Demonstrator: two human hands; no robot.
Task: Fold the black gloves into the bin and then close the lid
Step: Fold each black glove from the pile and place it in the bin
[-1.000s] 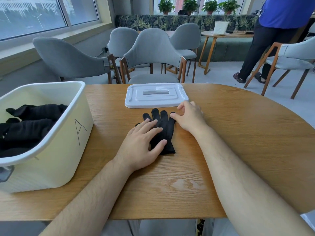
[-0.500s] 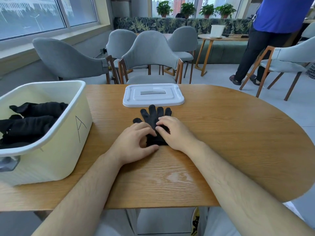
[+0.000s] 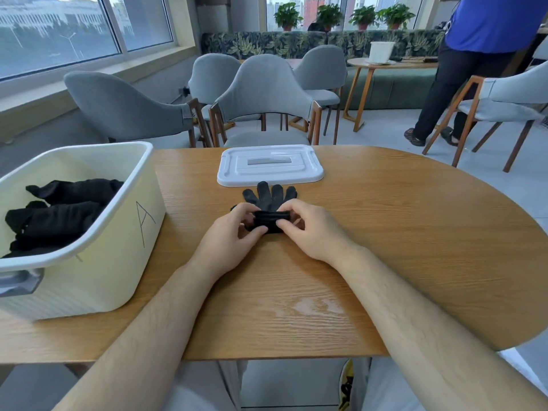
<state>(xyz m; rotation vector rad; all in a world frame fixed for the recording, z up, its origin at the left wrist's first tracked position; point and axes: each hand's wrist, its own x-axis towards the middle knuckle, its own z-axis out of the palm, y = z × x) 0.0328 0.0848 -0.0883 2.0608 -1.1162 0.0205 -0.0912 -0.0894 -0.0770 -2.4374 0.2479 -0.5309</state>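
While the left hand (image 3: 228, 241) and right hand (image 3: 311, 232) pinch the black glove's (image 3: 271, 203) rolled cuff between them, its fingers point away. Just beyond lies the lid (image 3: 269, 166); left of the grip stands the bin (image 3: 89, 253).

You worked at a rounded wooden table (image 3: 385, 232) with a plain grain. At its left end stood a cream bin (image 3: 118, 247), a letter A drawn on the wall that faced the middle. A white lid (image 3: 269, 166) lay flat near the far edge, apart from the bin. Just in front of it lay a black glove (image 3: 271, 197), fingers toward the lid, cuff end rolled up.
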